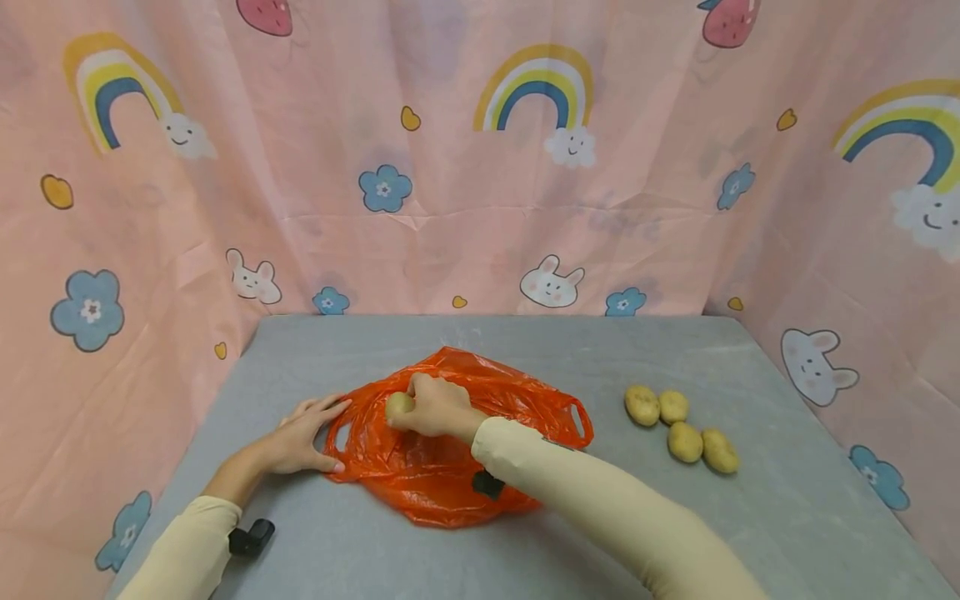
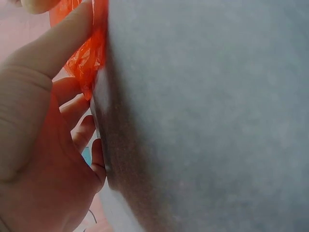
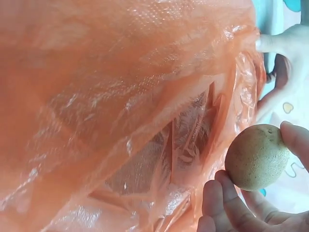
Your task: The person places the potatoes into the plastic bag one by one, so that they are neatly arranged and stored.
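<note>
An orange plastic bag (image 1: 442, 504) lies spread on the grey table, its two looped handles out to the left and right. Over the bag's left part, my right hand (image 1: 441, 406) pinches a potato (image 3: 256, 157) between thumb and fingers. The bag's mouth gapes beside that potato in the right wrist view. At the left handle, my left hand (image 1: 295, 442) rests with fingers spread, its thumb and fingertips touching the bag's edge. In the left wrist view, the left thumb (image 2: 58, 43) lies across the orange plastic.
Several potatoes (image 1: 685, 442) sit in a loose group on the grey table (image 1: 600, 542), right of the bag. A pink patterned curtain (image 1: 450, 242) stands along the table's back and sides. A black wrist device (image 1: 251, 537) shows at the left sleeve.
</note>
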### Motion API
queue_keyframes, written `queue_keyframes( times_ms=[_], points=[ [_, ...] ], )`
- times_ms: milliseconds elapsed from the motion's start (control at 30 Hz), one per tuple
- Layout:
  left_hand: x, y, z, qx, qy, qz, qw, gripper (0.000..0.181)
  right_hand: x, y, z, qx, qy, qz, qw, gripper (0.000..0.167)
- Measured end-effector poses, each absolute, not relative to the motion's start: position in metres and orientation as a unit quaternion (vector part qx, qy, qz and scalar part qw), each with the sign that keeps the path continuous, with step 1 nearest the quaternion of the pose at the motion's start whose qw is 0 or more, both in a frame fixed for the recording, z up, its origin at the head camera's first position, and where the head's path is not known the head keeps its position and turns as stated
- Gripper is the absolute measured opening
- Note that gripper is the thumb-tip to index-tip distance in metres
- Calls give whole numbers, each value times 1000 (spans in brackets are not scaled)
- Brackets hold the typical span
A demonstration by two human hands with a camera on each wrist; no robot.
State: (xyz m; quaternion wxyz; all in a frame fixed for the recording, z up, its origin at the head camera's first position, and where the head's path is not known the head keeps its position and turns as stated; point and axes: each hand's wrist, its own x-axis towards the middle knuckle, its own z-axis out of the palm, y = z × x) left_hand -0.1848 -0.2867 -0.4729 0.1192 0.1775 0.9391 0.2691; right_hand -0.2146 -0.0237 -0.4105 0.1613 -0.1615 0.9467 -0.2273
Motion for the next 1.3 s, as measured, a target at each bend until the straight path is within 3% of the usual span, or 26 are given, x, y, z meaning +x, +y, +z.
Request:
queue_keyframes(
  times_ms=[233, 500, 733, 1000, 1300],
  points=[
    [-184, -286, -473, 179, 938, 273, 117, 104, -214, -30, -421, -154, 947, -218, 179, 41],
    [-181, -285, -469, 186, 938, 273, 110, 103, -211, -40, -429, -154, 956, -182, 171, 62],
    [-181, -286, -471, 186, 939, 271, 105, 103, -210, -41, -433, -146, 954, -188, 185, 63],
    [-182, -284, -473, 182, 937, 276, 115, 103, -212, -26, -428, -155, 941, -233, 189, 62],
    [-182, -286, -472, 180, 939, 269, 114, 103, -215, 2, -418, -159, 924, -271, 216, 74]
  ],
)
